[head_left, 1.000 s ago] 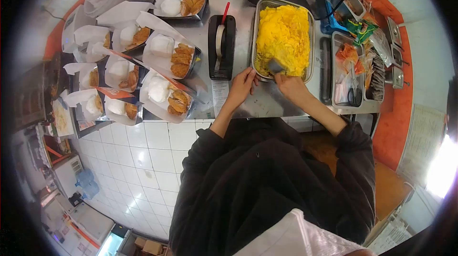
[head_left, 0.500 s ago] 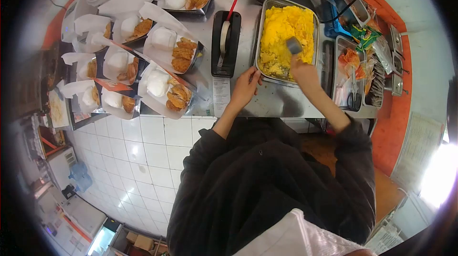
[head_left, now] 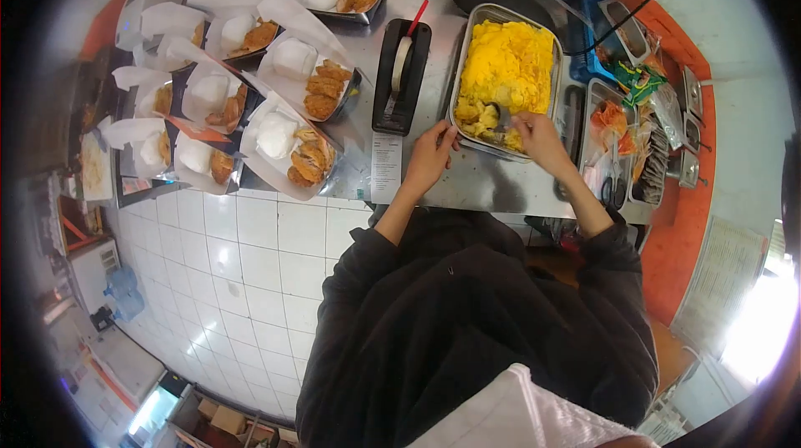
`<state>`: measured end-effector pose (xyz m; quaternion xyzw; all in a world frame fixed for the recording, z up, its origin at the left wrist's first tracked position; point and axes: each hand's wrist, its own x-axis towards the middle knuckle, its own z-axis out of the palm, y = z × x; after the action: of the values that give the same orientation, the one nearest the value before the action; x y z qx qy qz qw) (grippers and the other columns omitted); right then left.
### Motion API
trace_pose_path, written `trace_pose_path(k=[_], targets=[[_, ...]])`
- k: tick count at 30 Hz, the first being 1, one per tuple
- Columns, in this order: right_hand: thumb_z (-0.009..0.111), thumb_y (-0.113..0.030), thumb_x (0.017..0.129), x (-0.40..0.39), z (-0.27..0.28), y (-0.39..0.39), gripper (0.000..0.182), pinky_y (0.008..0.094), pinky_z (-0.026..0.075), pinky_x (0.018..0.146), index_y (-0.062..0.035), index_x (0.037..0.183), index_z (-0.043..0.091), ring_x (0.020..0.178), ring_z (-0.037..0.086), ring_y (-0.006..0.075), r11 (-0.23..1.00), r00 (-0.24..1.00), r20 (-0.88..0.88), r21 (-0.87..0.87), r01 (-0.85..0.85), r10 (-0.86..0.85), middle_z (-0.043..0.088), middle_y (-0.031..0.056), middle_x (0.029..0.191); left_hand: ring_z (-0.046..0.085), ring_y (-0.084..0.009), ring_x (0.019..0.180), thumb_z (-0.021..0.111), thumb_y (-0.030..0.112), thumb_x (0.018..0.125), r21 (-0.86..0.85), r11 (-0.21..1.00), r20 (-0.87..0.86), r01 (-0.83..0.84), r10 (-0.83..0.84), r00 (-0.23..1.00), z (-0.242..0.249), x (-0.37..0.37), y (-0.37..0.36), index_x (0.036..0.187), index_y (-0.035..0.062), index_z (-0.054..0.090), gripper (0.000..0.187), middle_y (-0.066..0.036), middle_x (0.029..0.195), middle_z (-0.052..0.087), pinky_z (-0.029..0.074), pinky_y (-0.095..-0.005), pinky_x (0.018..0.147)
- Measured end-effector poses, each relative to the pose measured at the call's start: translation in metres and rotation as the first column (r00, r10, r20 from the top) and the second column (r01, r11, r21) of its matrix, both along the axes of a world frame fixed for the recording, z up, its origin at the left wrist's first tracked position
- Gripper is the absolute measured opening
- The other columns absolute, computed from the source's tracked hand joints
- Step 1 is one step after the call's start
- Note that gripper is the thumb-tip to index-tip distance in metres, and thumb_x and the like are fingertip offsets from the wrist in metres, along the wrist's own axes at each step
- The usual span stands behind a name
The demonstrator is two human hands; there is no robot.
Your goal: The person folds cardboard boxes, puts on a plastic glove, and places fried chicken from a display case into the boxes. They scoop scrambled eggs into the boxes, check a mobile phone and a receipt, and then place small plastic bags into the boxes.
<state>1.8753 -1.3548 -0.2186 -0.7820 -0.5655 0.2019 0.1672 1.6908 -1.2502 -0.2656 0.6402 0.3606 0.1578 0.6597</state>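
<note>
A mound of yellow food point(head_left: 513, 64) is heaped in a metal tray point(head_left: 458, 85) on the worktop point(head_left: 467, 177); bits could spill over the near rim if the scoop point(head_left: 502, 118), partly sunk in the food, tips or lifts overfull. The scoop's bowl lies just left of the right hand's point(head_left: 538, 141) fingers, which seem pinched around its mostly hidden handle. The left hand point(head_left: 431, 152), fingers loosely curled, is by the tray's near-left corner; whether it grips the rim, I cannot tell.

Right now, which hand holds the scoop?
The right hand: it grips the scoop at the yellow food. The left hand holds no tool, beside the tray's near-left corner.
</note>
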Motion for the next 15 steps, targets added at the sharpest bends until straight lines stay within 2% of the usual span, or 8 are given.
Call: trace_pose_path(k=[1,5,7,10,11,13,14,15], targets=[[0.049,-0.008,0.078,0.002,0.007,0.001,0.018,0.0389,0.047,0.055,0.0006,0.092,0.056,0.057,0.059,0.0311,0.983,0.962,-0.201,-0.029,0.184,-0.186,0.057,0.0162,0.063,0.045,-0.0083,0.042,0.042,0.021,0.091,-0.016,1.0,0.002,-0.012,0.012,1.0,0.001,0.0,-0.001,0.082,0.0005,0.052,0.024,-0.003,0.062,0.053,0.037,-0.0238,0.042],[0.047,-0.008,0.079,-0.022,-0.01,0.001,0.018,0.0405,0.046,0.058,0.0004,0.092,0.054,0.062,0.06,0.0316,0.986,0.981,-0.162,0.111,0.126,-0.107,0.058,0.0179,0.066,0.045,-0.0084,0.042,0.043,0.02,0.091,0.012,1.0,-0.001,-0.002,0.002,1.0,-0.006,0.002,-0.002,0.082,0.0006,0.052,0.024,-0.003,0.063,0.053,0.037,-0.0238,0.042],[0.045,-0.008,0.08,-0.037,-0.019,0.009,0.019,0.0397,0.045,0.062,-0.0003,0.095,0.053,0.07,0.061,0.0313,0.993,0.985,0.171,-0.12,-0.018,0.039,0.057,0.019,0.067,0.046,-0.0088,0.042,0.043,0.02,0.091,-0.055,0.997,0.026,-0.05,0.051,0.998,-0.009,0.003,-0.005,0.082,0.0006,0.052,0.024,-0.004,0.063,0.054,0.037,-0.0239,0.042],[0.043,-0.008,0.08,-0.054,-0.03,0.017,0.02,0.0403,0.045,0.062,-0.0014,0.097,0.051,0.069,0.06,0.033,0.923,0.869,0.34,-0.267,-0.278,0.36,0.057,0.0196,0.068,0.045,-0.0092,0.042,0.043,0.02,0.091,0.078,0.994,-0.001,-0.075,0.075,0.997,-0.006,0.004,-0.008,0.081,0.0006,0.051,0.023,-0.004,0.063,0.053,0.036,-0.0238,0.041],[0.043,-0.008,0.08,-0.048,-0.026,0.014,0.02,0.0403,0.045,0.062,-0.0014,0.097,0.051,0.069,0.06,0.033,0.922,0.873,0.33,-0.267,-0.279,0.36,0.057,0.0196,0.068,0.045,-0.0092,0.042,0.043,0.02,0.091,0.076,0.995,-0.011,-0.072,0.073,0.997,-0.006,0.003,-0.007,0.081,0.0006,0.051,0.023,-0.004,0.063,0.053,0.036,-0.0238,0.041],[0.043,-0.009,0.082,-0.016,-0.007,0.008,0.019,0.0425,0.045,0.06,-0.0016,0.097,0.051,0.067,0.059,0.0347,0.921,0.923,0.013,-0.065,-0.384,0.385,0.058,0.0194,0.07,0.045,-0.0096,0.041,0.043,0.02,0.091,-0.025,0.999,-0.025,-0.043,0.042,0.999,-0.006,0.004,-0.005,0.081,0.0006,0.051,0.023,-0.004,0.063,0.053,0.036,-0.024,0.041],[0.043,-0.009,0.082,-0.004,0.0,0.006,0.019,0.0425,0.045,0.06,-0.0016,0.097,0.051,0.067,0.059,0.0347,0.923,0.924,0.009,-0.067,-0.38,0.381,0.058,0.0194,0.07,0.045,-0.0096,0.041,0.043,0.02,0.091,-0.028,0.999,-0.029,-0.039,0.038,0.999,-0.007,0.004,-0.007,0.081,0.0006,0.051,0.023,-0.004,0.063,0.053,0.036,-0.024,0.041],[0.043,-0.01,0.083,0.008,0.007,0.007,0.019,0.0431,0.045,0.06,-0.0017,0.098,0.051,0.068,0.059,0.0353,0.973,0.963,-0.147,-0.006,-0.229,0.226,0.058,0.0192,0.071,0.045,-0.0094,0.041,0.043,0.02,0.091,-0.055,0.997,-0.033,-0.058,0.056,0.998,-0.007,0.005,-0.007,0.081,0.0004,0.051,0.024,-0.004,0.063,0.053,0.036,-0.024,0.041]])
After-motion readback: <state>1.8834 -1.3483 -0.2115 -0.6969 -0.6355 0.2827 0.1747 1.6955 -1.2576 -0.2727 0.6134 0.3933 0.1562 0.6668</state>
